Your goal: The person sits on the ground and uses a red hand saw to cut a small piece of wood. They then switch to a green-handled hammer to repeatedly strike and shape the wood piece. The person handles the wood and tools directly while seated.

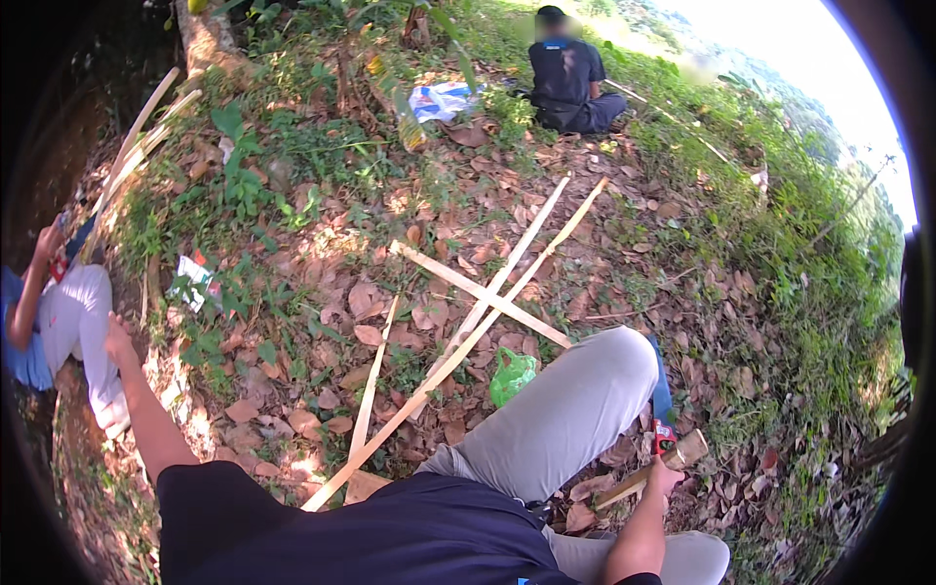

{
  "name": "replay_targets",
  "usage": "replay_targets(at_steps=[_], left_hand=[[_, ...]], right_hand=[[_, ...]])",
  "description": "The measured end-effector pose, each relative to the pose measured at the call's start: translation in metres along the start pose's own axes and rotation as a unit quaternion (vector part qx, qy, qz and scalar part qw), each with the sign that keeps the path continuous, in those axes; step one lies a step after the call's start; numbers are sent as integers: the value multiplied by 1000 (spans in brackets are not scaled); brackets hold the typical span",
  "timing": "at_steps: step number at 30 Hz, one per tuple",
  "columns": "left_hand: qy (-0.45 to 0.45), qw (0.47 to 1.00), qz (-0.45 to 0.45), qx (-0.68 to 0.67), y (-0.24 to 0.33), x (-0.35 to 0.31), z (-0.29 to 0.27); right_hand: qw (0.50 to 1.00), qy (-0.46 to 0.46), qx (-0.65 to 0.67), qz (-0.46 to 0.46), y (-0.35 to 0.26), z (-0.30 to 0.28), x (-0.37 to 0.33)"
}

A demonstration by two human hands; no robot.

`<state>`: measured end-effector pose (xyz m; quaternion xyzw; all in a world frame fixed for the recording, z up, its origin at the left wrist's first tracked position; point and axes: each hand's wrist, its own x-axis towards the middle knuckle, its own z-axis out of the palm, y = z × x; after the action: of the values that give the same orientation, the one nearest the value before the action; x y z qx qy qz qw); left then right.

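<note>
An outdoor hillside seen from above, with the person sitting on ground (375, 297) thickly covered in brown fallen leaves, broken by green weeds and patches of sunlight.

The right hand (665, 478), at lower right beyond the person's raised knee, is curled closed at the red handle (664, 437) of a tool with a blue, blade-like part (661, 385) pointing away. A thick piece of wood (688, 448) with a pale end lies right beside it; whether the fingers also grip the wood is unclear. The left hand (120, 338) reaches far out to the left, near a seated co-worker's pale trousers (83, 307); I cannot tell whether it holds anything.

Ahead, two long wooden strips (468, 356) run away from the person, crossed by a shorter strip (454, 279). Another narrow strip (370, 382) lies to their left, and a crumpled green plastic bag (513, 376) sits near the knee.

Farther off, a second co-worker (565, 83) in dark clothes sits beside a blue-and-white bag (444, 100). A tree trunk (205, 41) stands at upper left; on the right, a grassy slope (824, 292) meets bright sky.
</note>
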<state>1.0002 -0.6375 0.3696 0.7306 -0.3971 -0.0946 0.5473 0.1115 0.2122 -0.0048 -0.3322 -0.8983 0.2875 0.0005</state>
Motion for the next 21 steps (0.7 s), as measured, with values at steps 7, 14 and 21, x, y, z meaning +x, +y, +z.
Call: replay_targets(at_steps=[7, 14, 21], left_hand=[[-176, 977, 118, -2, 62, -171, 211], [-459, 824, 291, -162, 230, -480, 405], [-708, 514, 327, -357, 387, -899, 355]], right_hand=[[995, -14, 47, -85, -36, -29, -32], [962, 19, 207, -175, -102, -103, -39], [871, -89, 324, -358, -150, -220, -7]])
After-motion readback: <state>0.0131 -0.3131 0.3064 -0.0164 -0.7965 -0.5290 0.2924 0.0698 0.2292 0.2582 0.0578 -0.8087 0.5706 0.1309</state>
